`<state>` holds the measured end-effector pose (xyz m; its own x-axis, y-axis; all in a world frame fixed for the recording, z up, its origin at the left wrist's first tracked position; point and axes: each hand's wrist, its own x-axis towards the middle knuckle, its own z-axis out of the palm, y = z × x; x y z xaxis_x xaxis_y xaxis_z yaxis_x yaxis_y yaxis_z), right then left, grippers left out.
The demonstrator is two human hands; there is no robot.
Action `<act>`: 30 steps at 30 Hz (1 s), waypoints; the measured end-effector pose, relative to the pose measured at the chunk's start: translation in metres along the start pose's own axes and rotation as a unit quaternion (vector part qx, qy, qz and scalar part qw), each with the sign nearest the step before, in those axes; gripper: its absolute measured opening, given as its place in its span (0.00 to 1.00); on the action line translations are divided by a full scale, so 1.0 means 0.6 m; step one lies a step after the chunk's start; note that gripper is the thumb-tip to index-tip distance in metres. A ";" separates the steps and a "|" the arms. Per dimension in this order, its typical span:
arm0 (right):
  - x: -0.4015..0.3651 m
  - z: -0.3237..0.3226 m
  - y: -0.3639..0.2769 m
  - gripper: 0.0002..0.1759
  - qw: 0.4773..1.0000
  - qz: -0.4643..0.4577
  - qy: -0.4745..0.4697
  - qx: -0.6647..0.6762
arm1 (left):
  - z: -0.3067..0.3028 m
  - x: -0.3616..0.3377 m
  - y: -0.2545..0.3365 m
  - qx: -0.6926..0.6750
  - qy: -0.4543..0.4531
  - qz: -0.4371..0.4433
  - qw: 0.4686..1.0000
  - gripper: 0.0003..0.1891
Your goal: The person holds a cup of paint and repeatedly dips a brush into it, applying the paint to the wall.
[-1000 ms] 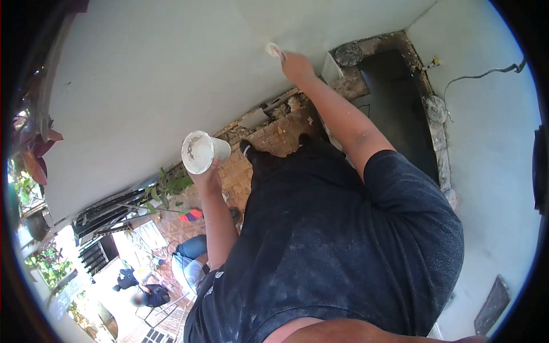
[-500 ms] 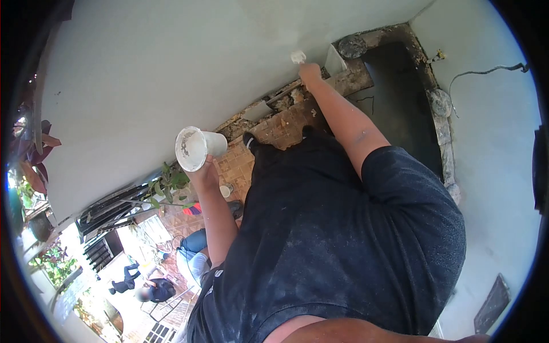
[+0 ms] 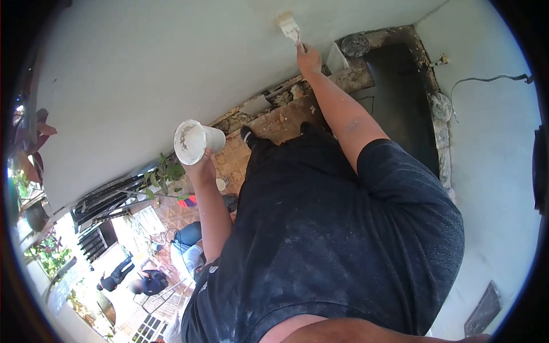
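Observation:
Gripped by its handle, a paintbrush [image 3: 290,28] with white paint on it is in my right hand [image 3: 309,60]. Its pale bristles meet the light wall [image 3: 171,63] near the top of the view. My left hand [image 3: 200,170] is closed around the lower part of a white plastic bucket [image 3: 215,139], which is tilted so its mouth faces the camera. White paint coats the inside of the bucket. Most of my left fingers are hidden behind it.
A dark rectangular basin [image 3: 400,103] with a rough rim lies at the right, below a wall tap [image 3: 440,60]. Broken masonry runs along the wall's foot. A leafy plant [image 3: 163,174] and a small white cup [image 3: 222,183] are near my left arm. Several people are at lower left.
My right hand has moved up slightly, and the brush has swung so more of it shows, farther up the wall. The bucket has shifted only a little.

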<state>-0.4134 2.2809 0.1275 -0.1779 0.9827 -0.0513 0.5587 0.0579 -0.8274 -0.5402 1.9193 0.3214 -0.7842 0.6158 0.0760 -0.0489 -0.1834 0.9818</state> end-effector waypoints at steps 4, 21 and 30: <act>0.013 -0.009 0.027 0.27 0.985 0.127 -0.099 -0.068 | 0.016 -0.001 0.015 -0.012 -0.014 0.009 1.000 0.48; -0.031 -0.246 -0.195 0.17 0.845 -0.007 -0.004 0.534 | 0.020 0.002 0.002 -0.053 0.006 -0.019 0.998 0.48; 0.044 -0.178 -0.133 0.19 0.973 -0.026 -0.064 0.220 | 0.086 0.035 -0.003 -0.078 -0.038 -0.019 0.996 0.46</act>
<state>-0.3759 2.3211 0.2520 -0.3110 0.9491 -0.0497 0.1514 -0.0021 -0.9885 -0.5249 1.9723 0.3301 -0.7306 0.6803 0.0589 -0.1774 -0.2724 0.9457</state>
